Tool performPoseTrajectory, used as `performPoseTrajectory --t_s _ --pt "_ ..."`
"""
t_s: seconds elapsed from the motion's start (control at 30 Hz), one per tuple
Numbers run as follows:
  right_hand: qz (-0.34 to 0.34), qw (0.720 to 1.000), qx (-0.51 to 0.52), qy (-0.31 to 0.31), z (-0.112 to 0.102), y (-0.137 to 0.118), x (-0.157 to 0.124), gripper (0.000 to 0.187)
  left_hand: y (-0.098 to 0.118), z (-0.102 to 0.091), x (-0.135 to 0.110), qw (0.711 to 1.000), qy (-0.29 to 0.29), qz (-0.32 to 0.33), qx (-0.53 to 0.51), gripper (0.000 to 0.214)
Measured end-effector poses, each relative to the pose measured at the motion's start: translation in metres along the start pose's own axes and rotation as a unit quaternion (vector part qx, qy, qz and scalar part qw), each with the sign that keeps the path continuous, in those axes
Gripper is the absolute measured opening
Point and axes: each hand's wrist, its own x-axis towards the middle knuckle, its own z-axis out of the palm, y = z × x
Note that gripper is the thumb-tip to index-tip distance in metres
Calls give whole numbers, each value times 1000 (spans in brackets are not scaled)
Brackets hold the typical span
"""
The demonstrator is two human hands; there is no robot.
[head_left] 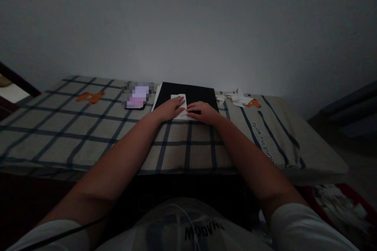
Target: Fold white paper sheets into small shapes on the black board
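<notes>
A folded white paper (pixel 179 99) lies on a flat black board (pixel 194 92) that rests on a checked cloth. My left hand (pixel 171 108) lies flat on the paper's left side, fingers stretched and close together. My right hand (pixel 202 110) presses the paper's lower right part, fingers bent over its edge. The two hands almost touch each other. Part of the paper is hidden under both hands.
A phone (pixel 137 97) with a lit screen lies left of the board. A small heap of folded white paper pieces (pixel 235 98) sits to the right. The checked cloth (pixel 88 125) covers a low surface against a plain wall. A red container of paper scraps (pixel 338 204) stands at the lower right.
</notes>
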Motion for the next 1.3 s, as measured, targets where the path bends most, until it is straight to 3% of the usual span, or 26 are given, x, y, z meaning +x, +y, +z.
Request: performPoseTrajectory --t_s 0.13,0.37,0.77,1.3 --pt "6 1000 -7 -8 1 1 -1 29 3 3 1 1000 15 -11 10 58" --pt "19 999 -26 -5 2 6 -1 26 10 7 2 998 28 -48 22 59" --pt "-9 999 -38 -18 0 7 1 17 13 -6 -1 997 -42 -47 41 72" --pt "0 999 -34 -29 -1 7 0 18 7 1 2 998 -37 -35 43 71"
